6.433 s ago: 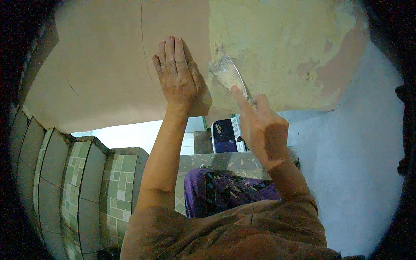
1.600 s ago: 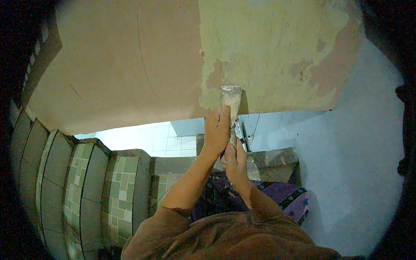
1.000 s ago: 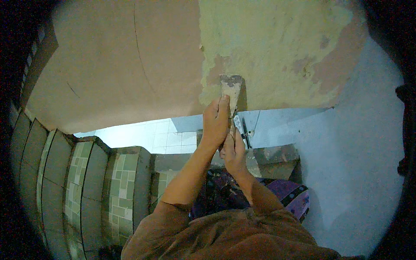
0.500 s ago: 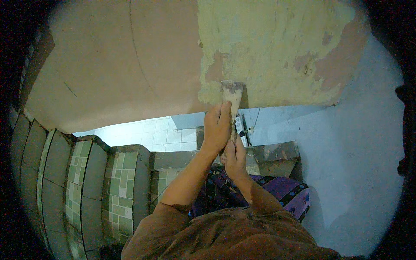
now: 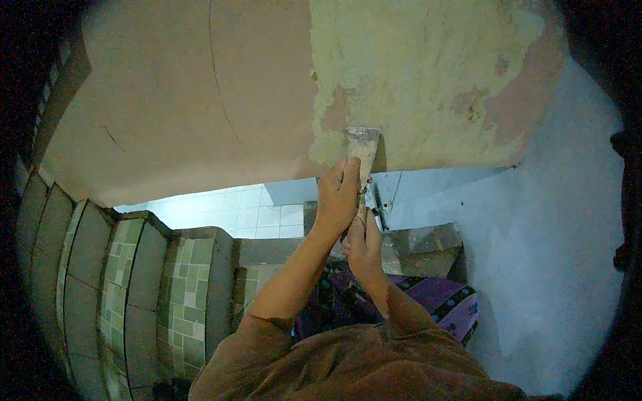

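Head view: both hands grip a scraper (image 5: pixel 363 148) held up against the wall (image 5: pixel 200 100). Its flat metal blade is pale and smeared with filler, and its edge presses on the lower border of a yellow-green patch (image 5: pixel 414 73) of rough, flaking coat. The left hand (image 5: pixel 338 197) lies higher, fingers (image 5: pixel 348 175) clenched round the blade's base; the right hand (image 5: pixel 363 244) sits just below, fingers closed on the handle, which is mostly hidden. Left of the patch the wall is bare pinkish-brown. Below, green tiled steps (image 5: pixel 180 287) curve down to a white tiled floor (image 5: pixel 227 210). A purple cloth (image 5: pixel 435 301) lies under the forearms.
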The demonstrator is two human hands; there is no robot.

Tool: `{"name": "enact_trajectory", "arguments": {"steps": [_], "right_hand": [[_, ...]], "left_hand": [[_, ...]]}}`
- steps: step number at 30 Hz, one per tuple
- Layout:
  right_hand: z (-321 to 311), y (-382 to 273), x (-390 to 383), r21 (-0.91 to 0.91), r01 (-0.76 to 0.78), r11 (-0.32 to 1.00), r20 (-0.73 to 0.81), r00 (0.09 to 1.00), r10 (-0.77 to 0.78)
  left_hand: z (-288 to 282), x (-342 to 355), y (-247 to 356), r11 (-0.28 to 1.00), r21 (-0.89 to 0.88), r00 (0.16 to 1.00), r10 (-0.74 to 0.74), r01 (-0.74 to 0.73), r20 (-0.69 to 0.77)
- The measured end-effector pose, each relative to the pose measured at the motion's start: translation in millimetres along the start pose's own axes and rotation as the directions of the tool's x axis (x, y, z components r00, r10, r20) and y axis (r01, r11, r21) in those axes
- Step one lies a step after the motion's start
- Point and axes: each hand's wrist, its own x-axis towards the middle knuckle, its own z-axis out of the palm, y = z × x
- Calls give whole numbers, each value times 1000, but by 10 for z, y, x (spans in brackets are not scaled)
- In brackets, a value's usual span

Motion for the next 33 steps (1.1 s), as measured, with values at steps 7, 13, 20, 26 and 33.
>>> {"name": "enact_trajectory", "arguments": {"steps": [7, 13, 20, 26, 33], "right_hand": [[-10, 41, -33, -77, 10, 997, -24, 1000, -12], [8, -50, 4, 58, -42, 997, 19, 999, 41], [-6, 14, -37, 0, -16, 1000, -17, 1000, 16], [-54, -5, 116, -220, 86, 972, 11, 996, -85], [25, -173, 23, -138, 121, 983, -32, 991, -127]], "left_hand": [[-14, -50, 9, 992, 52, 994, 112, -111, -20], [-13, 59, 13, 998, -61, 1000, -3, 2, -15], [0, -14, -16, 992, 61, 991, 117, -113, -59], [16, 163, 67, 994, -43, 994, 99, -102, -54], [48, 2, 107, 990, 62, 986, 133, -127, -102]]}}
